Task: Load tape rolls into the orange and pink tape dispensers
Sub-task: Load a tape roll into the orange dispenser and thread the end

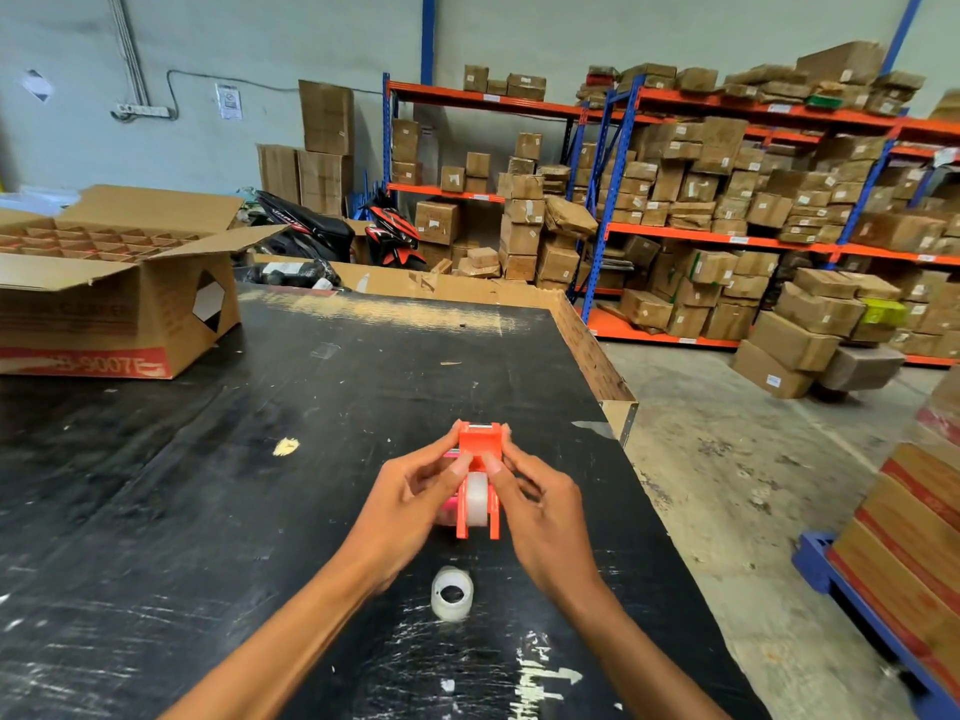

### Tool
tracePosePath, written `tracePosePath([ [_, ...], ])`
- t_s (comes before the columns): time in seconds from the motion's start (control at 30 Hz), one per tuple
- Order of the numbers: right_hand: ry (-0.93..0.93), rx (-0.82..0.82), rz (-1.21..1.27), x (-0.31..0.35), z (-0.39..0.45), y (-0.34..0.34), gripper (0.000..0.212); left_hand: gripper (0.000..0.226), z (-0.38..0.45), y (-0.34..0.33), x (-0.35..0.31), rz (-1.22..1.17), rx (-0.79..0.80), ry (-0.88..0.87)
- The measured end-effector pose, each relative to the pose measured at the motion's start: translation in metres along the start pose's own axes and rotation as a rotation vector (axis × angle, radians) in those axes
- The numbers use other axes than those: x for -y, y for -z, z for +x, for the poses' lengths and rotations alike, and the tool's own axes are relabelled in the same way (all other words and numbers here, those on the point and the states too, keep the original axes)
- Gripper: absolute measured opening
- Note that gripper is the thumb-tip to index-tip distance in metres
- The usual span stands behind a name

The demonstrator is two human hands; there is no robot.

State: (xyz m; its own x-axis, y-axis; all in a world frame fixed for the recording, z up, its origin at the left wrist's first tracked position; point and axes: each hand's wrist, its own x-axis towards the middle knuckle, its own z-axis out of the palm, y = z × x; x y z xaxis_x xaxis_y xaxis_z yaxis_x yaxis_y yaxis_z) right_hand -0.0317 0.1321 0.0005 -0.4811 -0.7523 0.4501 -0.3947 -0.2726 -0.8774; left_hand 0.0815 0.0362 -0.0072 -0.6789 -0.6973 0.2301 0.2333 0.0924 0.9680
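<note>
Head view: left hand [415, 491] and right hand [540, 496] pinching orange dispenser [480, 444], fingers narrow, roll [477, 498] seated inside; spare tape roll [452, 593] at six o'clock.

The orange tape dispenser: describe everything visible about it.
The orange tape dispenser looks like glossy plastic, with a boxy head pointing away and two side walls running back toward the person. A clear tape roll sits between those walls. The left hand and right hand hold it above the black table.
</note>
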Motion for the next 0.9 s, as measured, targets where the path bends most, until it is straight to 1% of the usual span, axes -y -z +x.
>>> tracePosePath([
  [0.1, 0.021, -0.035, -0.059, -0.006, 0.0, -0.003, 0.021, 0.042, 0.002, -0.002, -0.001, 0.003, 0.007, 0.008],
  [0.17, 0.018, -0.044, -0.043, -0.006, 0.003, -0.005, 0.022, 0.046, 0.005, -0.002, -0.003, 0.013, -0.014, 0.013],
  [0.23, -0.011, 0.007, -0.018, -0.002, 0.009, -0.003, 0.026, 0.046, 0.007, -0.002, -0.003, 0.017, -0.047, 0.018],
  [0.3, -0.02, 0.041, -0.032, 0.002, 0.016, 0.001, 0.026, 0.043, 0.008, 0.0, -0.004, 0.01, -0.064, 0.028],
  [0.4, 0.007, -0.038, -0.077, 0.006, 0.02, 0.007, 0.028, 0.043, 0.009, 0.002, -0.005, -0.018, -0.084, 0.049],
  [0.43, 0.032, -0.028, -0.118, 0.006, 0.019, 0.008, 0.027, 0.042, 0.009, 0.002, -0.005, -0.023, -0.089, 0.053],
  [0.5, 0.051, 0.063, -0.202, 0.005, 0.017, 0.008, 0.027, 0.041, 0.01, 0.003, -0.004, -0.004, -0.094, 0.05],
  [0.57, 0.006, 0.151, -0.243, 0.004, 0.016, 0.009, 0.029, 0.04, 0.009, 0.005, -0.002, 0.018, -0.099, 0.056],
  [0.67, -0.003, 0.228, -0.295, 0.006, 0.019, 0.014, 0.031, 0.039, 0.008, 0.005, -0.004, 0.005, -0.094, 0.077],
  [0.77, 0.086, 0.248, -0.318, 0.011, 0.022, 0.015, 0.023, 0.038, 0.008, 0.004, -0.006, 0.001, -0.086, 0.093],
  [0.9, 0.141, 0.245, -0.305, 0.013, 0.026, 0.016, 0.007, 0.033, 0.005, 0.003, -0.008, 0.04, -0.068, 0.093],
])
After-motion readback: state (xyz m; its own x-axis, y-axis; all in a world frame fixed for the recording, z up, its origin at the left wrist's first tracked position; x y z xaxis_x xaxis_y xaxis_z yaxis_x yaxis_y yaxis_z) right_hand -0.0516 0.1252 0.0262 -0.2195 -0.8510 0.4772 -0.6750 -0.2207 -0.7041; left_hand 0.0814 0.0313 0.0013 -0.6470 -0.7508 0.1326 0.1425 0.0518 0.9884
